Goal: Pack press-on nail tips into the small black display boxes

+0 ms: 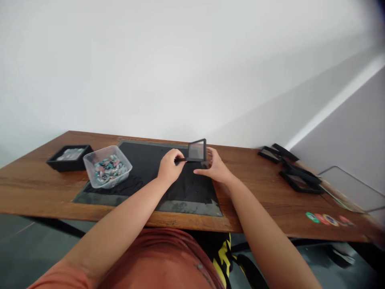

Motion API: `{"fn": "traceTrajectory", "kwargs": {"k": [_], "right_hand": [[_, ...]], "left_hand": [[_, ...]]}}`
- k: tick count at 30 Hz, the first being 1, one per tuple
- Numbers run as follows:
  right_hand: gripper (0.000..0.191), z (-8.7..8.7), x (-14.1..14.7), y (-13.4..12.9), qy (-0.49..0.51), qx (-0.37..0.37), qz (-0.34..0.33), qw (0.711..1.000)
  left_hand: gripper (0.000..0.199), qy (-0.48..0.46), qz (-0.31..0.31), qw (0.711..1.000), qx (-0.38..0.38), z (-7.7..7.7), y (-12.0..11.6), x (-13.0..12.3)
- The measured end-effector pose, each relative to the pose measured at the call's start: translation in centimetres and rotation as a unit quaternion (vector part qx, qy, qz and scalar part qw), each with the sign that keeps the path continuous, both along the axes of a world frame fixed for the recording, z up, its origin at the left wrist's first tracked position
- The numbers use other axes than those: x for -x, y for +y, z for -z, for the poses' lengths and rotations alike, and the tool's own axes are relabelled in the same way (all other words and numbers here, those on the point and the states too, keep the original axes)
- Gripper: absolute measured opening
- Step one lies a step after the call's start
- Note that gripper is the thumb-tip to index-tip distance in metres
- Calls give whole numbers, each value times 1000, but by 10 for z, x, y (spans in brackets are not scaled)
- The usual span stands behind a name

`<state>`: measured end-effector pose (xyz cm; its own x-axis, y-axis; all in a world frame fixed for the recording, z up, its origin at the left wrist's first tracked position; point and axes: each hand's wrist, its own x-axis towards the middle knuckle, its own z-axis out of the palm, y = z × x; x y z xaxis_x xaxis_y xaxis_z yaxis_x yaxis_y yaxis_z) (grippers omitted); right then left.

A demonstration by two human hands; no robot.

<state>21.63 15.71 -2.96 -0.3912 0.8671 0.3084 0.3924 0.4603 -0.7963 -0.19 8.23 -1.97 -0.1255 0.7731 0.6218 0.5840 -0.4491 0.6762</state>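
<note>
A person's left hand point(171, 167) pinches the low edge of a small, black-rimmed rectangular frame with a see-through pane point(197, 151) above a dark, flat mat point(150, 168) on a brown wooden table point(255, 176). The right hand point(218, 169) is open at the frame's other side, thumb and fingers spread; whether its fingertips touch the rim is unclear, as the upright pane partly hides them. The left grip appears to steady the lower part — leaving the pane upright and its face unobstructed — while the right hand seems placed to guard the far side. A clear plastic tub of small teal, pink and silvery pieces point(89, 170) occupies the mat's left side, beside a black open box holding pale packets point(67, 165). Dark frames point(300, 183) and colourful round discs point(313, 217) lie at right.
</note>
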Motion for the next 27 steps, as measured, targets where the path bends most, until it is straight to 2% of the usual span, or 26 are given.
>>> {"fn": "traceTrajectory", "kwargs": {"k": [6, 10, 14, 17, 20, 23, 25, 27], "right_hand": [[115, 4, -2, 0, -54, 22, -10, 998], [110, 4, -2, 0, -94, 33, -16, 995], [108, 2, -4, 2, -127, 34, -27, 991], [106, 3, -6, 4, -149, 32, -31, 988], [106, 4, -8, 5, -170, 39, -41, 984], [102, 4, -9, 4, -189, 40, -39, 980], [103, 4, -9, 3, -205, 30, -27, 978], [110, 6, -10, 4, -223, 22, -15, 974]], "left_hand": [[21, 71, 17, 997, 27, -1, 0, 3], [2, 141, 50, 984, 92, 3, -1, 3], [22, 201, 61, 965, 157, 6, -4, 2], [39, 233, 81, 952, 180, 1, -9, -1], [40, 265, 118, 937, 193, -15, -20, -6], [37, 292, 154, 923, 197, -46, -44, -3], [34, 295, 167, 921, 189, -73, -67, 13], [35, 258, 178, 930, 193, -100, -91, 43]]}}
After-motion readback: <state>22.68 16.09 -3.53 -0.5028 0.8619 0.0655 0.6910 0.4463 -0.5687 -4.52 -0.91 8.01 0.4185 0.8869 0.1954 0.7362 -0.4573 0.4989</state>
